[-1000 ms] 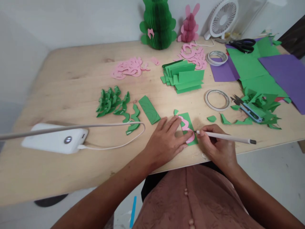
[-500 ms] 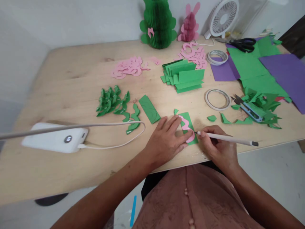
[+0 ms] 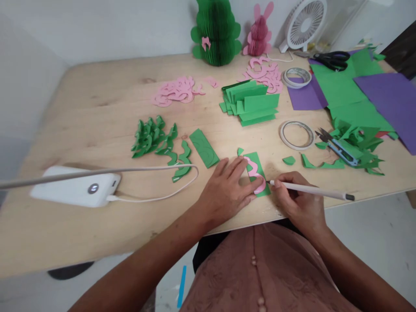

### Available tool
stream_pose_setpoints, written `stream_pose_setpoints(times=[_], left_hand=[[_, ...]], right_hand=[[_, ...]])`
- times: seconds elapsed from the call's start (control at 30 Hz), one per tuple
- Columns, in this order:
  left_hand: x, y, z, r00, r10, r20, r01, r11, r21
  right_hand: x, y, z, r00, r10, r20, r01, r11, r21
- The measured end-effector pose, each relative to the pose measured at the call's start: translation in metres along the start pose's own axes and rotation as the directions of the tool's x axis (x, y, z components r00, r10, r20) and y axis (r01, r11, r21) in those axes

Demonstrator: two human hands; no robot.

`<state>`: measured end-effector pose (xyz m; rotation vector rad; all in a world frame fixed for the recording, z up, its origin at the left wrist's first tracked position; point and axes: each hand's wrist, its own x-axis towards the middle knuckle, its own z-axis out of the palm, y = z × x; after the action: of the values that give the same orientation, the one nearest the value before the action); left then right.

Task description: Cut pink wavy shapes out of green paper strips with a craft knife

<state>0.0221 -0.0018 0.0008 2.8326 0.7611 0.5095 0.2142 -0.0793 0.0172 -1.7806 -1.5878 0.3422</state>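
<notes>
My left hand (image 3: 224, 188) lies spread on the table's front part, its fingertips pressing a wavy pink paper cutout (image 3: 252, 167) flat against a small green paper rectangle (image 3: 260, 166). The fingers cover part of both papers. In my right hand (image 3: 300, 203) is a white pen (image 3: 308, 187) with a dark end cap. Its tip is at the right edge of the green rectangle, beside the cutout's lower curve. Left of my left hand lies another green rectangle (image 3: 204, 148) with curved lines drawn on it. A tiny green scrap (image 3: 240, 151) sits just above the papers.
Thread snips (image 3: 339, 149) rest on green scraps (image 3: 367, 143) at right, near a tape roll (image 3: 297, 135). Folded green strips (image 3: 256, 102) lie further back. A white power bank (image 3: 74, 186) with its cable (image 3: 156, 200) is at left. Paper figures and a fan (image 3: 305, 26) stand behind.
The pen's rear end has shifted very slightly to the right with my right hand. My left hand and the papers under it stay in place.
</notes>
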Motion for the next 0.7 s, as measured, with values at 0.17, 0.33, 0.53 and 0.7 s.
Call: stream_pose_setpoints(times=[0.17, 0.33, 0.53, 0.7], left_hand=[[-0.0005, -0.0005, 0.001, 1.0, 0.0, 0.001, 0.0, 1.0, 0.001], [-0.0002, -0.0001, -0.0002, 1.0, 0.001, 0.004, -0.001, 1.0, -0.001], [-0.0005, -0.0001, 0.0, 1.0, -0.002, 0.006, 0.002, 1.0, 0.005], [-0.0004, -0.0001, 0.0001, 1.0, -0.002, 0.003, 0.002, 1.0, 0.007]], right_hand=[[-0.0004, -0.0003, 0.0004, 1.0, 0.011, 0.0, -0.011, 1.0, -0.002], [-0.0006, -0.0002, -0.0002, 1.0, -0.004, -0.005, 0.004, 1.0, -0.007], [0.0002, -0.0021, -0.0007, 1.0, 0.019, -0.011, -0.019, 1.0, -0.005], [-0.0004, -0.0014, -0.0004, 1.0, 0.013, -0.01, -0.013, 1.0, -0.014]])
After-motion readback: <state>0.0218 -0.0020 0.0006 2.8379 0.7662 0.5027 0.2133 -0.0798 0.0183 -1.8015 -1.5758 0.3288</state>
